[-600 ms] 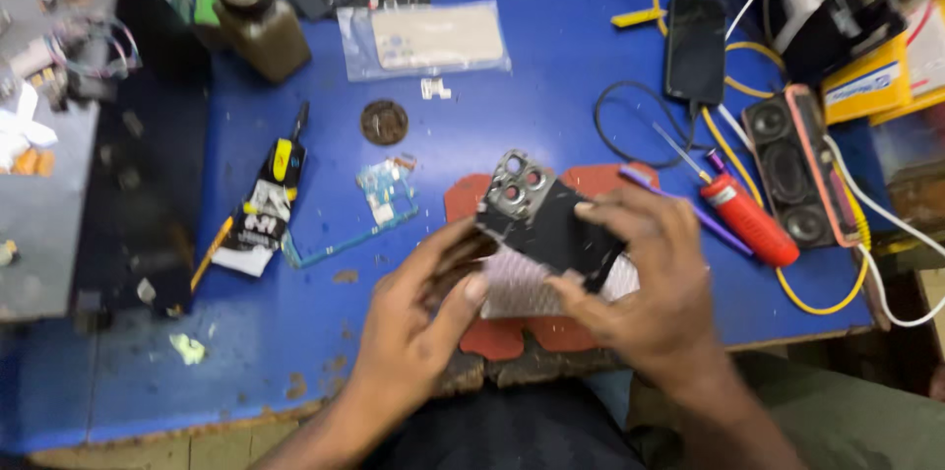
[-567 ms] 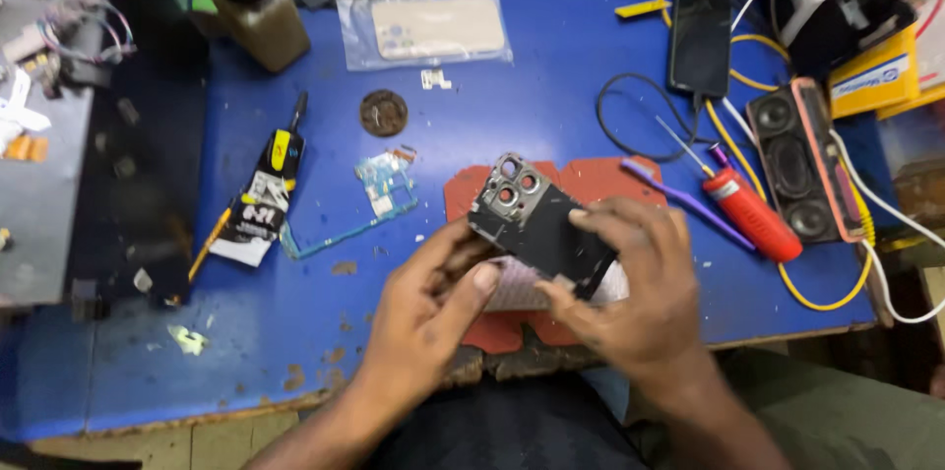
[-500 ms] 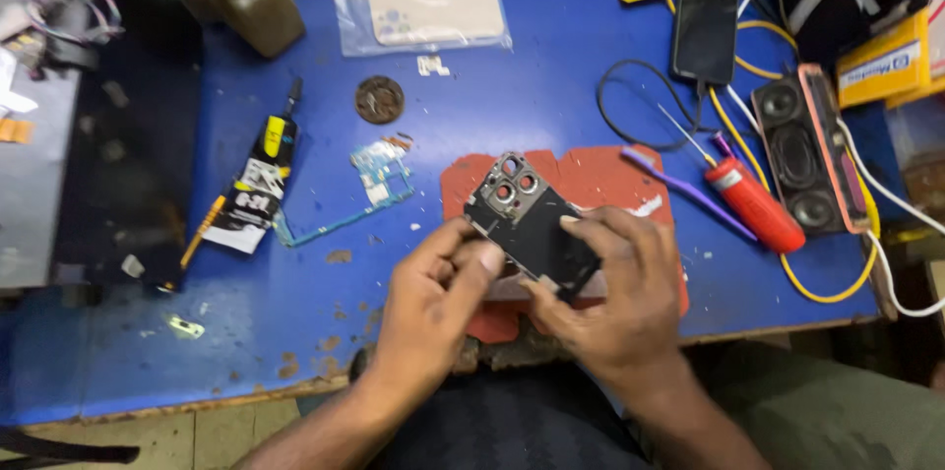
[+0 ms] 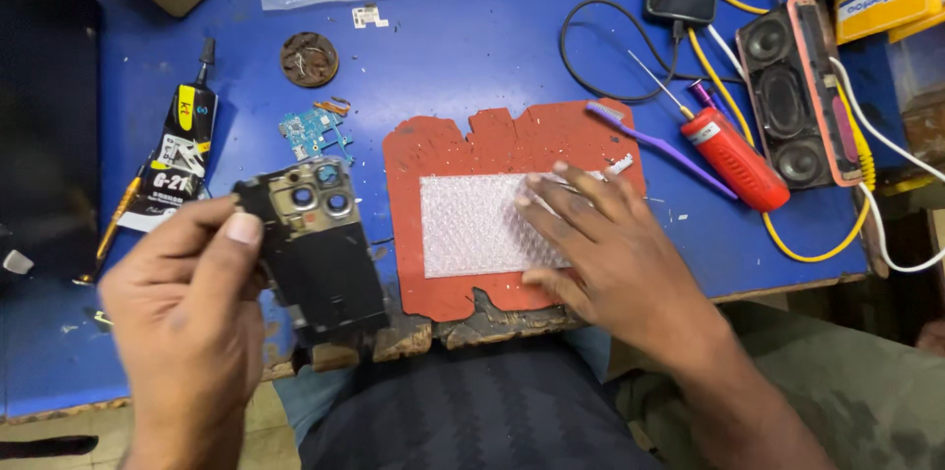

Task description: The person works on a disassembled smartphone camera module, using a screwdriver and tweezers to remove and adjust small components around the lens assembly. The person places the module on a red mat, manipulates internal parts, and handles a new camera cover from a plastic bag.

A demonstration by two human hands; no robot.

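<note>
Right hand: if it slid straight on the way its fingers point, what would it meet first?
The right hand points up-left across the bubble wrap; past the red mat, probably the small circuit board.

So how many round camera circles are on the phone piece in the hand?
3 show on the phone frame in the left hand: one upper right, one at left, one lower right. The thumb may hide smaller ones.

— Both hands on the dark phone frame (image 4: 313, 251) before; now only the left hand (image 4: 187, 317), shifted off to the left of the red mat (image 4: 433, 150).
— And the right hand (image 4: 610, 253)?
— Let go, flat on the bubble wrap (image 4: 472, 224), uncovered now.
</note>
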